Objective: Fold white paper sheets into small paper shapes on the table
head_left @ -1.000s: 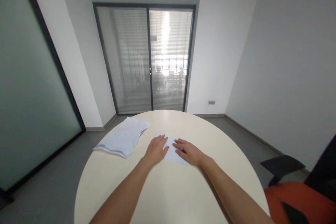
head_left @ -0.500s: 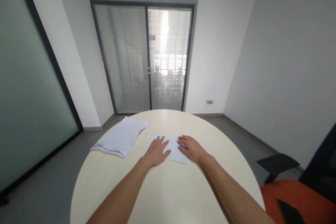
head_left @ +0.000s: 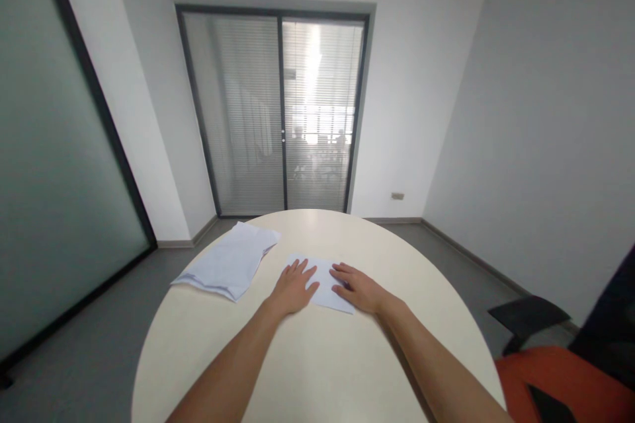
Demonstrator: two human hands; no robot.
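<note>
A small white sheet of paper (head_left: 325, 284) lies on the round cream table (head_left: 317, 357), partly covered by both of my hands. My left hand (head_left: 294, 289) rests flat on its left part with the fingers spread. Across from it, my right hand (head_left: 358, 285) lies palm down over the right side, fingers stretched out and slightly apart. Neither hand grips anything. Whether the paper is folded under my hands I cannot tell.
A loose stack of white papers (head_left: 225, 261) lies at the table's left, its near corner by the edge. To the right stands an office chair (head_left: 550, 370) with an orange seat and black armrest. Glazed doors (head_left: 282, 112) with blinds are beyond the table.
My right hand has slid slightly left over the paper. My left hand stays nearly in place, and the whole view has shifted down a little.
</note>
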